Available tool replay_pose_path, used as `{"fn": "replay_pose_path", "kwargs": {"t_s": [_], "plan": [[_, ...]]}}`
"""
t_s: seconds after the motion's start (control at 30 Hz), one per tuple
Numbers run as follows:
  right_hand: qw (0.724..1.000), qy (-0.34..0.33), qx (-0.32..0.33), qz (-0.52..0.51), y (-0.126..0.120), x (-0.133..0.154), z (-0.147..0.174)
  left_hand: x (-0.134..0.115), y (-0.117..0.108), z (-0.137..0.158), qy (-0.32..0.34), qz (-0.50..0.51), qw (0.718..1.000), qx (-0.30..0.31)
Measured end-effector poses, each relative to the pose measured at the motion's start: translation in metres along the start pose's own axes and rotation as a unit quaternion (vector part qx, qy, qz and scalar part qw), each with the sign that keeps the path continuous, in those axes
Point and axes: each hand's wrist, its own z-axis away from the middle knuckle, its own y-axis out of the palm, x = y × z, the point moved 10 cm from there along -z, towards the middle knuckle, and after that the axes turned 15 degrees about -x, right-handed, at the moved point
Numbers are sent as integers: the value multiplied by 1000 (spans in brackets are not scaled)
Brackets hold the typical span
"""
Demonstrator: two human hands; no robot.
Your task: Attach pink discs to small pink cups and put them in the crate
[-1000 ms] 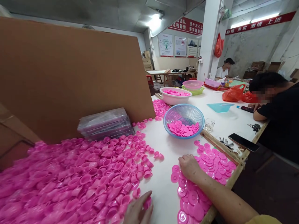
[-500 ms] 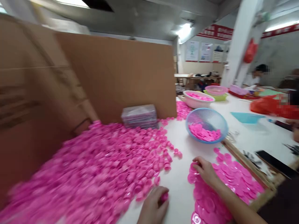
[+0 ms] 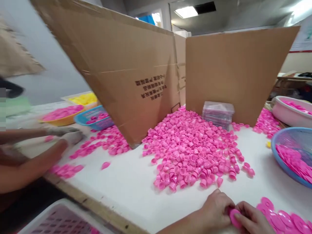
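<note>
My left hand (image 3: 216, 208) and my right hand (image 3: 254, 219) meet at the lower right, above the white table. Between them is a round pink plastic disc (image 3: 235, 218), pinched by the fingers of my right hand. My left hand is closed against the other side of the disc; the small pink piece seen in it earlier is now hidden by the fingers. A big pile of small pink plastic cups (image 3: 192, 149) lies just beyond my hands. More flat pink discs (image 3: 280, 219) lie to the right of my right hand.
Cardboard panels (image 3: 241, 71) stand behind the pile, with stacked clear plastic cases (image 3: 217, 113) before them. A blue basket (image 3: 290, 172) of pink discs is at right. A co-worker's gloved hands (image 3: 71, 136) work at left. A white crate (image 3: 65, 208) sits below the table edge.
The view has swung left. My right hand has left the spread of discs with a disc and come together with my left hand, which held a small pink piece.
</note>
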Motion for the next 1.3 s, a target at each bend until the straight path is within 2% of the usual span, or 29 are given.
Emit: {"fn": "replay_pose_path", "kwargs": {"t_s": [0.1,0.23,0.47,0.7,1.3], "plan": [[998,38,-32,-39,-1,1,-2,-2,7,-6,2,18,1000,13],[992,75,-68,-78,-7,8,-10,8,11,-20,-34,-7,999,4],[985,117,-104,-80,-14,4,-19,7,15,-27,-43,-29,997,55],[986,136,-76,-56,-14,2,-21,13,16,-28,-57,-49,996,45],[986,162,-43,-9,-9,2,-21,14,19,-27,-76,-43,993,77]]}}
